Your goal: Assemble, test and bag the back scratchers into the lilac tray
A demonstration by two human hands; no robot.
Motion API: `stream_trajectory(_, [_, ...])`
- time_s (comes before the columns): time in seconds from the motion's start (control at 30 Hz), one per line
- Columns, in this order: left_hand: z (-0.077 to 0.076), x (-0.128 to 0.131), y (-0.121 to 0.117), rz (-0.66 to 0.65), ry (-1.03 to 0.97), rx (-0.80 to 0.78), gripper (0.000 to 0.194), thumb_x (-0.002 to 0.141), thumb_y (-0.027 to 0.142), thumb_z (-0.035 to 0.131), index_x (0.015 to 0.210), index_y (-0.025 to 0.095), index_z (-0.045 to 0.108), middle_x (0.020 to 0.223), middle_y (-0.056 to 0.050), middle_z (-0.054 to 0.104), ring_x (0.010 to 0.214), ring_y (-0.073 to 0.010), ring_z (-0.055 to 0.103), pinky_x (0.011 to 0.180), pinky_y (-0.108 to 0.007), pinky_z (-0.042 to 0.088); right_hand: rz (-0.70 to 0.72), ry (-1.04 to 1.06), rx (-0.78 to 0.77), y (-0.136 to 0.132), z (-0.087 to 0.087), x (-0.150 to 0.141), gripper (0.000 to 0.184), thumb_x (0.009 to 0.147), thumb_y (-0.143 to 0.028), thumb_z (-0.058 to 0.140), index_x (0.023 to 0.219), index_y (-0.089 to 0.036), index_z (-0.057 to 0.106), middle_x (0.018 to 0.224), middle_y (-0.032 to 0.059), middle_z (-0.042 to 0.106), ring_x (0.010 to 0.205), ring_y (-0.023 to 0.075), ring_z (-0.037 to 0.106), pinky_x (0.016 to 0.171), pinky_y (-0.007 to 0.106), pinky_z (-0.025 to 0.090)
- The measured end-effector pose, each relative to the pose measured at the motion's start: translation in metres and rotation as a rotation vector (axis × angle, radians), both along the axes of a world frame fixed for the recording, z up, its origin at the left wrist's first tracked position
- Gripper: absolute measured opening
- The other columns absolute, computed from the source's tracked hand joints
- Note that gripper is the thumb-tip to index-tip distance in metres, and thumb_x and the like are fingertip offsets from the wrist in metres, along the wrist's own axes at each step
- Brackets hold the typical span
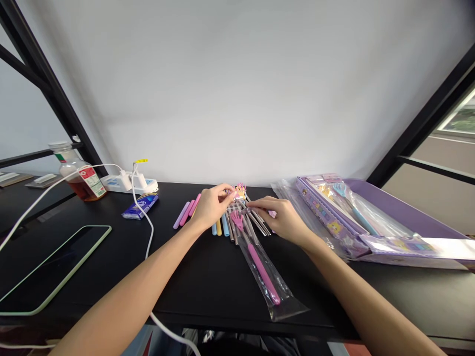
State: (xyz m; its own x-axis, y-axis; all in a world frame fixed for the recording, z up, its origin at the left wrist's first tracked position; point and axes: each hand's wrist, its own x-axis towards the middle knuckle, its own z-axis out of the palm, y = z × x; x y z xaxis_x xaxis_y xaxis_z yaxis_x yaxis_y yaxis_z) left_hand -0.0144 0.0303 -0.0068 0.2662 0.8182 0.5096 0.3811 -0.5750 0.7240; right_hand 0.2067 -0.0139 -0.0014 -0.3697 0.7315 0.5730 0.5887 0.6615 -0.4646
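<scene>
Both my hands meet over a row of small telescopic back-scratchers with coloured handles and metal stems on the black table. My left hand pinches the claw end of one of them. My right hand has its fingers closed on the metal stems beside it. A pink-handled scratcher in a clear plastic sleeve lies toward me from the hands. Loose pink and purple handles lie to the left.
A purple box with packaged items and clear bags sits at the right. At the left are a tablet, a white cable, a blue packet, a power strip and a bottle. Black shelf struts rise on both sides.
</scene>
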Motion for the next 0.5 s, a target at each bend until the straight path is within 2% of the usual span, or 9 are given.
stream_trajectory(0.07, [-0.0004,0.0012,0.0008,-0.022,-0.041,-0.034,0.026,0.092,0.044,0.061,0.087,0.02,0.07,0.083,-0.004,0.076,0.082,-0.0209,0.074,0.076,-0.029,0.057,-0.005,-0.016,0.053,-0.0012,-0.0031,-0.0037,0.024,0.095,-0.02,0.052,0.109,-0.021,0.072,0.097,0.0062,0.076,0.084,0.0189,0.069,0.076,0.032,0.053])
stream_trajectory(0.13, [-0.0011,0.0025,0.0016,-0.045,-0.092,-0.065,0.028,0.09,0.045,0.063,0.085,0.019,0.07,0.089,-0.005,0.077,0.085,-0.0209,0.073,0.08,-0.029,0.057,-0.021,-0.022,0.091,-0.0017,-0.0043,-0.0044,0.022,0.094,-0.017,0.051,0.105,-0.021,0.07,0.094,0.0054,0.075,0.081,0.0184,0.069,0.072,0.03,0.052])
stream_trajectory(0.23, [-0.003,0.0042,0.0025,-0.1,-0.164,-0.152,0.031,0.089,0.048,0.064,0.093,0.018,0.068,0.09,-0.006,0.077,0.089,-0.0222,0.074,0.083,-0.032,0.057,-0.023,-0.029,0.169,-0.0008,-0.0041,-0.0019,0.023,0.094,-0.013,0.05,0.097,-0.023,0.071,0.093,0.0047,0.075,0.083,0.019,0.068,0.074,0.031,0.053])
stream_trajectory(0.37, [-0.0042,0.0057,0.002,-0.114,-0.153,-0.235,0.035,0.089,0.051,0.064,0.102,0.018,0.067,0.08,-0.004,0.077,0.088,-0.0246,0.075,0.082,-0.034,0.057,-0.048,-0.013,0.232,0.0007,-0.0036,0.0011,0.03,0.094,-0.011,0.049,0.103,-0.025,0.074,0.093,0.0041,0.075,0.083,0.0187,0.067,0.075,0.031,0.053])
stream_trajectory(0.5, [-0.0034,0.0072,0.0008,-0.195,-0.192,-0.277,0.038,0.091,0.048,0.064,0.113,0.018,0.066,0.088,-0.007,0.078,0.092,-0.025,0.075,0.085,-0.035,0.057,-0.067,-0.009,0.259,-0.0005,-0.0022,0.0006,0.035,0.094,-0.008,0.046,0.108,-0.024,0.075,0.094,0.0044,0.075,0.081,0.0182,0.065,0.073,0.031,0.053])
